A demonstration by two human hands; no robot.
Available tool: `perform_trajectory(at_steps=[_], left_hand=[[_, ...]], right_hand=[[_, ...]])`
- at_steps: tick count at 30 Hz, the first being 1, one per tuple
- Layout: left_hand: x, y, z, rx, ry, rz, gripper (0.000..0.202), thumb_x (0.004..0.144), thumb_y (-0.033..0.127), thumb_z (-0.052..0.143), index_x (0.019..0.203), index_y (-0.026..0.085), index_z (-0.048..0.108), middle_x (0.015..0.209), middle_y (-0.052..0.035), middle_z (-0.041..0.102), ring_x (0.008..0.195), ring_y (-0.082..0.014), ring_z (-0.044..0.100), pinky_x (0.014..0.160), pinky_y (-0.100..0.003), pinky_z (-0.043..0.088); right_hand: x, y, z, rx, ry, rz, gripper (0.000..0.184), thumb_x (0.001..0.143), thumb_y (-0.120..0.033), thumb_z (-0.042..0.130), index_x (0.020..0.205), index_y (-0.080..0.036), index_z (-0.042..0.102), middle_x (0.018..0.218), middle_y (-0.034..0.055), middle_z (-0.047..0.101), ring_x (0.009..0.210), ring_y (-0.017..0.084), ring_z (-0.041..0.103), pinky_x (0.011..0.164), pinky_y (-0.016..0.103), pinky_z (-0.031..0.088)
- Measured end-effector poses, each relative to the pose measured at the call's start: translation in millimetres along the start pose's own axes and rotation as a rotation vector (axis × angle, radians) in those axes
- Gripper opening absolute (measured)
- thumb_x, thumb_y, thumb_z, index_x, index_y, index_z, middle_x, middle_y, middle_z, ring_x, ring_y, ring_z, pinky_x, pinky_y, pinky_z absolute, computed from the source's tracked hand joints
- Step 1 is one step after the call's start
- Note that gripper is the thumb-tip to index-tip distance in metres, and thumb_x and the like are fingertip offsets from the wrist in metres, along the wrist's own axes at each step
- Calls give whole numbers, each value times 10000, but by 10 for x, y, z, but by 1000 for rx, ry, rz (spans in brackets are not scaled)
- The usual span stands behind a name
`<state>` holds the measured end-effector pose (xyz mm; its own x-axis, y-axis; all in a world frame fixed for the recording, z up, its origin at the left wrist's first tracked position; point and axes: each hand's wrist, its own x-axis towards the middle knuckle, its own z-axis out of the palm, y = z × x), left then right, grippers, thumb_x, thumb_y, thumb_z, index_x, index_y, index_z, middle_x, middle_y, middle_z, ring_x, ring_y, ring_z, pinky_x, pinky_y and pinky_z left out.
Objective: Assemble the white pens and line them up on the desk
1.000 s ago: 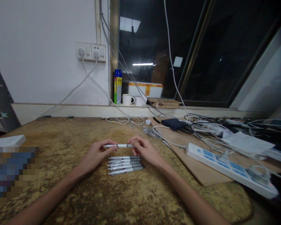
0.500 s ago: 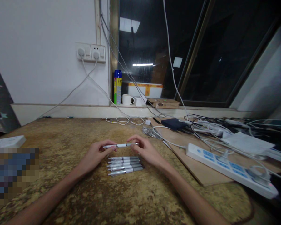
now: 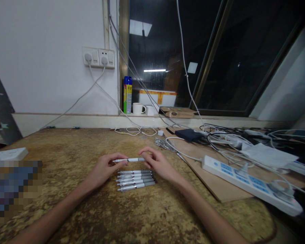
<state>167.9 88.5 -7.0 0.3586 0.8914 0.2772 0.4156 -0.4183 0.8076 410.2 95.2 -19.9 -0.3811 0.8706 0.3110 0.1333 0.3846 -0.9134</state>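
Note:
Between my two hands a white pen [image 3: 133, 160] with a grey end is held roughly level. My left hand [image 3: 106, 166] pinches its left end between thumb and fingers. At the grey right end, the thumb and fingers of my right hand [image 3: 156, 162] close around it, partly hiding that end. Just below, on the worn brown table [image 3: 132, 217], several similar white-and-grey pens [image 3: 136, 180] lie side by side in a row, their grey ends towards the right.
A white power strip [image 3: 249, 183] lies on a brown board [image 3: 218, 191] at the right, with tangled cables [image 3: 226, 135] behind. A crumpled clear bag [image 3: 162, 143] lies beyond my right hand. On the sill stand a spray can [image 3: 127, 95] and a white mug [image 3: 138, 108].
The held pen has shifted slightly down and to the right. My right fingers have closed further over its grey end. The row of pens stays where it was.

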Motion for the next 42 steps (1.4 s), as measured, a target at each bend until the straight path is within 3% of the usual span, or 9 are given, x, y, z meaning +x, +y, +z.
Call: perform_trajectory(at_steps=[5,8,16,19,23,29,35,38,42], left_hand=[[8,-21,-3,-9,8,0,338,918,486,605,994,197,763,942,-57,781,914,-250,702,814,-324,517],[12,-46,-25,19,14,29,338,923,488,606,991,198,764,938,-55,780,897,-242,699,804,-315,509],[4,8,-62,4,20,46,318,911,478,627,1004,205,763,971,-51,778,938,-240,692,869,-320,500],[44,-43,-31,-126,25,-30,340,870,489,677,1000,184,752,897,-47,758,816,-210,669,760,-294,503],[64,-83,32,-299,46,-123,394,871,510,675,1093,188,719,952,-49,721,800,-187,627,715,-280,494],[16,18,93,-320,-105,-46,330,915,513,615,998,205,695,866,-19,660,809,-186,596,753,-291,488],[3,85,117,-229,-141,17,323,933,510,571,900,206,673,837,-20,655,832,-207,592,759,-295,467],[-12,113,109,-191,-177,17,350,947,514,556,888,186,664,821,-24,651,811,-196,591,743,-285,455],[-16,68,75,-188,-238,2,351,954,506,563,977,175,676,819,-18,652,800,-181,597,727,-269,443]], right_hand=[[-11,-15,6,-67,46,-30,331,942,-513,580,1071,-214,638,676,-32,512,602,138,452,562,258,323],[-33,-58,1,-94,22,-54,305,946,-497,582,1089,-237,653,695,-30,467,622,143,420,569,260,310],[-31,-80,-15,129,-45,33,297,943,-513,569,1079,-254,617,643,-52,388,583,133,380,550,247,278],[-44,-79,-4,153,-108,48,318,959,-493,550,1144,-239,595,628,-53,467,598,138,455,594,257,359],[-44,-68,62,155,-246,18,328,952,-446,588,1203,-234,591,847,10,665,826,178,615,793,316,467],[123,-128,273,51,70,-117,273,954,-446,589,1115,-238,665,1000,26,679,940,179,615,864,310,457],[221,-298,422,131,91,-149,301,908,-505,638,903,-207,681,843,6,626,816,164,585,797,291,466],[285,-324,380,296,182,-138,343,897,-551,638,855,-210,648,868,10,619,878,169,574,846,293,469],[392,-314,205,778,209,-83,301,868,-496,711,871,-230,571,789,-19,582,750,145,572,750,280,501]])
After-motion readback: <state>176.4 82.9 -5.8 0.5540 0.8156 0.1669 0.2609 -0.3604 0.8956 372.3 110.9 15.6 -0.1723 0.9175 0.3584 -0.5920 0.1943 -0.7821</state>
